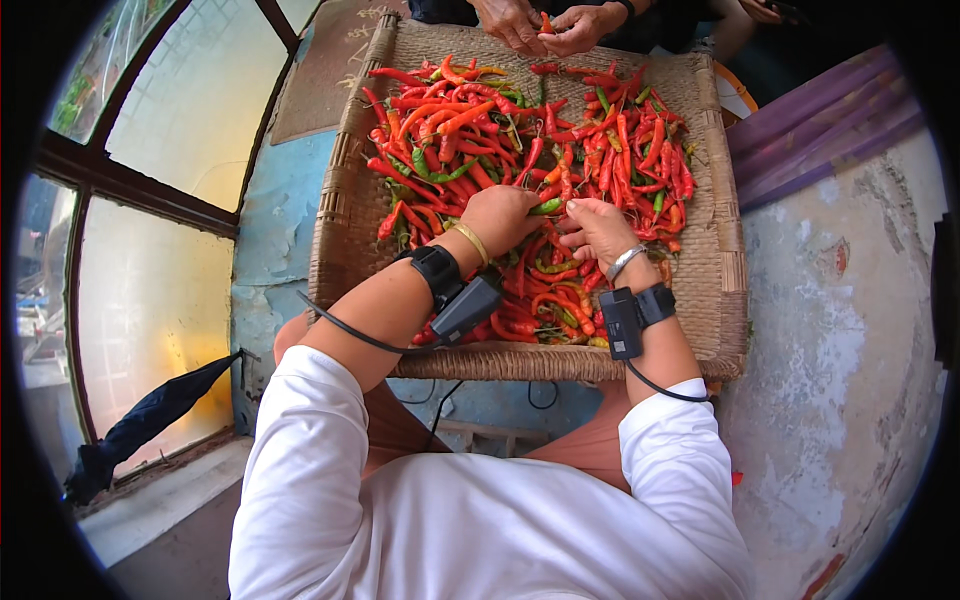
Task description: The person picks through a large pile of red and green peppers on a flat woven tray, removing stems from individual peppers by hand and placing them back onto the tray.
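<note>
My left hand is closed, thumb and fingers around a chili pepper whose greenish part sticks out toward the right. Just beside it, my right hand has its thumb and forefinger pinched together near that pepper; whatever lies between them is too small to make out. Both hands are over the heap of red chili peppers, with a few green and orange ones mixed in. The heap is spread in a large rectangular woven basket in front of me.
At the basket's far edge another person's hands hold a small red chili. Windows and a folded dark umbrella are on the left. A peeling wall and purple cloth are on the right. Black cables hang from my wrist devices.
</note>
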A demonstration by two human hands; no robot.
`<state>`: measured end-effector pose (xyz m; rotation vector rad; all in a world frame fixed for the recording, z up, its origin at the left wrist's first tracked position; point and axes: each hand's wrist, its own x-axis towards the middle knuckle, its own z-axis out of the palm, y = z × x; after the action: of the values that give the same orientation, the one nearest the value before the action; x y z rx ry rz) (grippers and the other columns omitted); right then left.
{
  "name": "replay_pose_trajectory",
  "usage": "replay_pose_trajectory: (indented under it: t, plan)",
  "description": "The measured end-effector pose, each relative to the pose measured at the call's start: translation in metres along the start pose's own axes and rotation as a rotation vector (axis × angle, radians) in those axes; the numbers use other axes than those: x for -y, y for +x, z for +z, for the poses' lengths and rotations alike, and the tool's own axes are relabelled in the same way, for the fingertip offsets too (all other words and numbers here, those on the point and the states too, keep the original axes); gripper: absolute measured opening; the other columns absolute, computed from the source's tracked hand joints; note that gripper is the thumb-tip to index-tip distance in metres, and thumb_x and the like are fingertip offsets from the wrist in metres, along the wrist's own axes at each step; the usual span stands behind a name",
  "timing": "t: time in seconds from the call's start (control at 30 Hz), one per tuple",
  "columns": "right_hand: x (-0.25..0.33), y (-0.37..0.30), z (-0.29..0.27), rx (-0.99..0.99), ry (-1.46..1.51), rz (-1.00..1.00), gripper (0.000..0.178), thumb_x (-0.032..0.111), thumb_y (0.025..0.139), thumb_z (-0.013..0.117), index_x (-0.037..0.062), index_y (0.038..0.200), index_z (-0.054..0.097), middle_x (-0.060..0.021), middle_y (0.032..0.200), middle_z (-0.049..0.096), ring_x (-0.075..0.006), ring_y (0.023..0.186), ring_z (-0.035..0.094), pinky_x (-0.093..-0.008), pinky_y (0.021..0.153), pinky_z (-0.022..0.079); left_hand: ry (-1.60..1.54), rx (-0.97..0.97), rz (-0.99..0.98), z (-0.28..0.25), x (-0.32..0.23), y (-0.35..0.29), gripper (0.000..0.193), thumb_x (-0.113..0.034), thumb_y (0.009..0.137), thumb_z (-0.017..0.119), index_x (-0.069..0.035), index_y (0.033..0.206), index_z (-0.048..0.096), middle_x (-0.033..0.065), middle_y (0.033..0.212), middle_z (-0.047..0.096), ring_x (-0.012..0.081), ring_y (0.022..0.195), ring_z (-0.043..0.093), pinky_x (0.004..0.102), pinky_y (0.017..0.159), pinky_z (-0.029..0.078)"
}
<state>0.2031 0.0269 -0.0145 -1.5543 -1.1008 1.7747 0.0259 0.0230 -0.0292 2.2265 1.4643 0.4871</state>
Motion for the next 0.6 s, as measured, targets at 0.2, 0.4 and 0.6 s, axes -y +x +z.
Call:
replay_pose_trajectory:
  t: [0.2,0.4,0.6]
  plan:
    - [0.005,-0.003,0.001,0.073,0.004,-0.088,0.023,0.027,0.084,0.053,0.0049,0.091,0.054,0.0,0.065,0.055,-0.0047,0.049,0.051,-0.0167,0.037,0.038,-0.047,-0.008,0.067,-0.005,-0.01,-0.001,0.024,-0.027,0.073,0.06,-0.003,0.077,0.06,0.0163,0.065,0.057,0.0321,0.064,0.057,0.0412,0.056,0.045]
    - [0.01,-0.006,-0.002,0.122,-0.072,-0.2,0.014,0.02,0.083,0.056,0.0057,0.083,0.056,0.0,0.063,0.056,-0.0038,0.046,0.049,-0.0172,0.036,0.037,-0.112,0.199,0.177,-0.02,-0.013,0.001,0.032,-0.035,0.078,0.056,-0.003,0.077,0.061,0.0145,0.065,0.058,0.0316,0.066,0.057,0.0411,0.058,0.045]
    - [0.023,-0.006,-0.023,-0.178,0.421,-0.419,0.041,0.019,0.082,0.056,-0.0013,0.115,0.042,-0.0088,0.082,0.058,-0.009,0.058,0.057,-0.0178,0.042,0.044,0.068,-0.127,0.101,-0.017,0.007,0.004,0.025,-0.022,0.081,0.052,-0.009,0.102,0.055,0.0107,0.077,0.059,0.0278,0.066,0.058,0.037,0.054,0.046]
